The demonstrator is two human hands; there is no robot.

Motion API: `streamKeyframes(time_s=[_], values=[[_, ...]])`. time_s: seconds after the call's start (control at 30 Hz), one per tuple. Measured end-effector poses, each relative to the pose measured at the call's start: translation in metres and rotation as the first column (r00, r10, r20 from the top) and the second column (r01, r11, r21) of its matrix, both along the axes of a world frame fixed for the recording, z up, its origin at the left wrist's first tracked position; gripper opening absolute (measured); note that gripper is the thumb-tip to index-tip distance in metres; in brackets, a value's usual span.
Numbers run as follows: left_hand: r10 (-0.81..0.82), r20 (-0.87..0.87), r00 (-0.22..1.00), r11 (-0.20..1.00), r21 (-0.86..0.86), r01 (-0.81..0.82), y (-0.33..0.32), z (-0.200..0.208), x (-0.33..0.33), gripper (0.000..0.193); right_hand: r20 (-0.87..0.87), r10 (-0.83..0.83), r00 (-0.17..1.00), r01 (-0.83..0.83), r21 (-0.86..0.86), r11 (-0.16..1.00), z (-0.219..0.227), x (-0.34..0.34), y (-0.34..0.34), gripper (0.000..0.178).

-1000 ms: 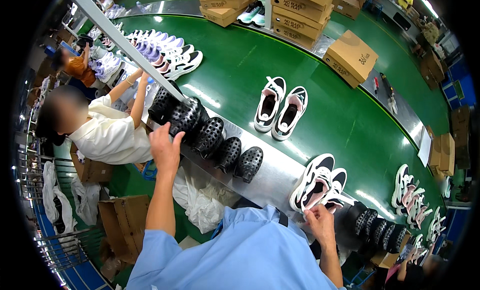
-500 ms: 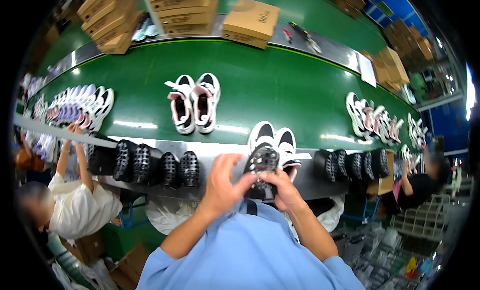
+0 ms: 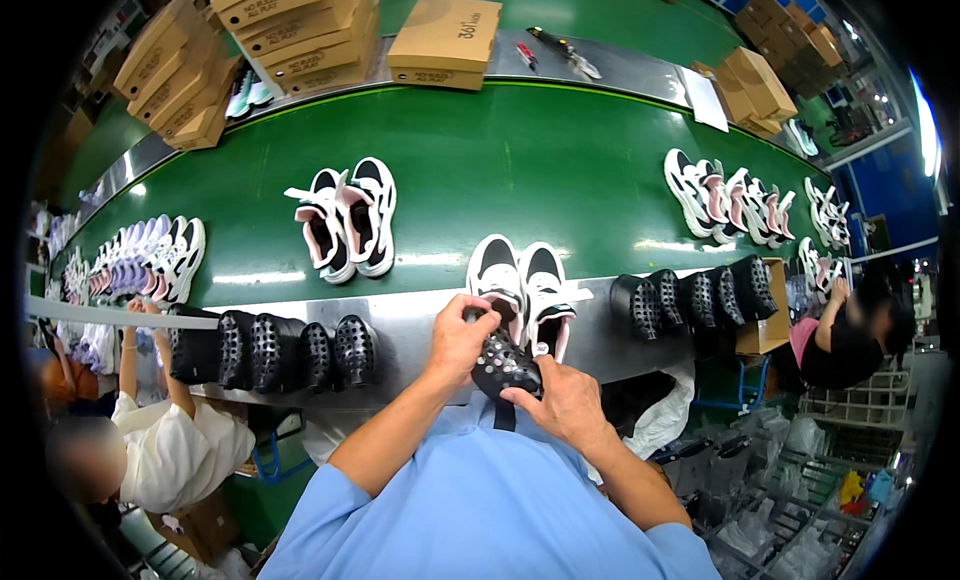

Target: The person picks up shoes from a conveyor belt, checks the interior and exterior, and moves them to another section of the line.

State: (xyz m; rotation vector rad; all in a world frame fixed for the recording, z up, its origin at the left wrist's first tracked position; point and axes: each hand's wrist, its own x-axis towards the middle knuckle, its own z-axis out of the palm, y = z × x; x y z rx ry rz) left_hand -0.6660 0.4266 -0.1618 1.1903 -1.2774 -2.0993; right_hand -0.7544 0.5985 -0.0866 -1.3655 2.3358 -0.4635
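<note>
Together, 2 hands (image 3: pixel 462 342) (image 3: pixel 565 405) hold 1 black form (image 3: pixel 503 366).

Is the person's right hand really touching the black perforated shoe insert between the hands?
Touching. The head view shows the right hand with its thumb laid over the lower end of the black perforated shoe insert.

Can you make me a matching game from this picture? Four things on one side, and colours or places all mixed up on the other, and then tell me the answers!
Things:
1. Shoe form
2. Tabletop
3. Boxes
4. Shirt

Colours and places:
A. Light blue
B. Green
C. Held by the left hand and right hand
D. Brown

Right pairs:
1-C
2-B
3-D
4-A
</note>
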Motion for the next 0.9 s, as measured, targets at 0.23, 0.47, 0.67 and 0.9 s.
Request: streamKeyframes(time_s=[0.23, 0.47, 0.67, 0.9], values=[[-0.056, 0.333, 0.941, 0.923, -0.343, 0.176, 0.0, -0.004, -0.008, 0.028, 0.11, 0.047, 0.993, -0.056, 0.079, 0.995, 0.003, -0.021, 0.004, 0.058], [-0.266, 0.455, 0.85, 0.284, -0.806, 0.52, -0.044, -0.023, -0.032, 0.024, 0.08, 0.093, 0.992, -0.11, 0.236, 0.966, -0.003, -0.049, -0.016, 0.043], [-0.481, 0.408, 0.776, 0.293, -0.76, 0.581, -0.042, -0.041, -0.032, 0.018, -0.316, 0.004, 0.949, -0.078, -0.221, 0.972, -0.123, -0.013, -0.052, 0.023], [-0.428, 0.423, 0.799, 0.418, -0.691, 0.59, -0.051, -0.048, -0.014, 0.018, -0.365, 0.124, 0.923, -0.231, -0.267, 0.935, -0.13, 0.0, -0.045, 0.018]])
